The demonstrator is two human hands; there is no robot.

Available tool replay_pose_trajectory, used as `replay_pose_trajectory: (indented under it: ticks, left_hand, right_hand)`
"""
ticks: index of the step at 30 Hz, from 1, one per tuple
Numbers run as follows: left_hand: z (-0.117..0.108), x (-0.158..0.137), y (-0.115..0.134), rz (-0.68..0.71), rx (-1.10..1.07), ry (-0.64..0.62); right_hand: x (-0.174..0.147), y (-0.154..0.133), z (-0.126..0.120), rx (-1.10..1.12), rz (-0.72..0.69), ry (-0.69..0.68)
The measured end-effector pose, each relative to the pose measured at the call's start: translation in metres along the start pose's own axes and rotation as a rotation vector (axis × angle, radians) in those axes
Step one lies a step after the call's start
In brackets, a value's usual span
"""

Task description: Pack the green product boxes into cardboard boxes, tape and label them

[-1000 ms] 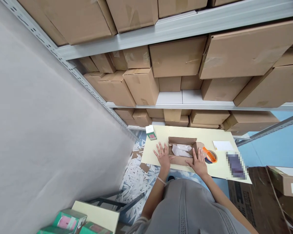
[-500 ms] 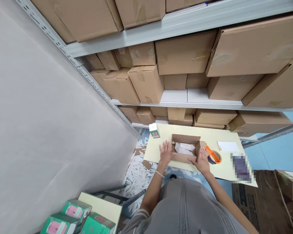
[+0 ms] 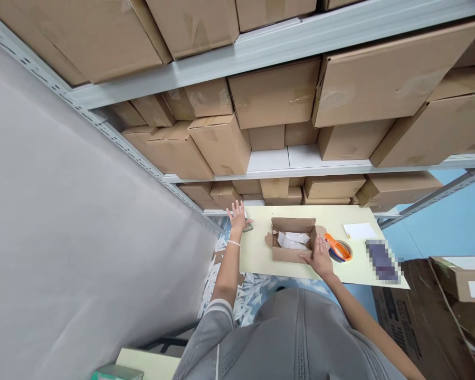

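Note:
A small open cardboard box point(image 3: 288, 255) stands on the pale yellow table, with crumpled white paper point(image 3: 293, 241) inside. My right hand point(image 3: 321, 257) lies against its right side, fingers stretched along the flap and thumb apart at the front wall. Farther left, my left hand point(image 3: 237, 217) reaches to the far left table corner with fingers spread. It is over a small green and white box point(image 3: 249, 227), mostly hidden by the hand; whether they touch I cannot tell. Just right of my right hand is an orange tape dispenser point(image 3: 338, 248) with a tape roll.
White paper point(image 3: 359, 230) and a blurred-out dark item point(image 3: 383, 261) lie at the table's right point(image 3: 356, 274). Behind rise metal shelves point(image 3: 273, 171) full of cardboard boxes. A wall point(image 3: 83, 237) bounds the left; paper shreds cover the floor. Larger cartons point(image 3: 459, 277) stand lower right.
My left hand has left the cardboard box's left side and moved left and away to the small green and white box. The box's left flap now sticks out. My right hand stays put.

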State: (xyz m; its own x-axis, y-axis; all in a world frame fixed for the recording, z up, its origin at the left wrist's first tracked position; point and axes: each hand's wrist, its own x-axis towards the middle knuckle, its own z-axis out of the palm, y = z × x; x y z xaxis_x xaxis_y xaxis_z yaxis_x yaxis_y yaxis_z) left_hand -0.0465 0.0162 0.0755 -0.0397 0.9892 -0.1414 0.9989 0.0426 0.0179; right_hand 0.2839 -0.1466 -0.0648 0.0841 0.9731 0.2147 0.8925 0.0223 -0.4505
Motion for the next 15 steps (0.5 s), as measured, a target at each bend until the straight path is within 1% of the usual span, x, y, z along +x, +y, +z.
replay_pose_trajectory:
  ticks: [3, 6, 10, 15]
  left_hand:
    - [0.002, 0.014, -0.006, 0.029, 0.028, -0.077]
    - [0.009, 0.02, -0.011, 0.054, -0.012, -0.13]
    - [0.018, 0.021, -0.017, 0.078, -0.062, -0.125]
    - [0.018, 0.018, -0.02, 0.102, -0.117, -0.115]
  right_hand:
    - [0.002, 0.001, 0.006, -0.008, -0.001, 0.008]
    - [0.003, 0.002, 0.011, -0.022, 0.002, 0.012]
    - [0.004, 0.002, 0.015, -0.045, 0.005, -0.005]
    - [0.006, 0.001, 0.014, -0.053, -0.001, -0.016]
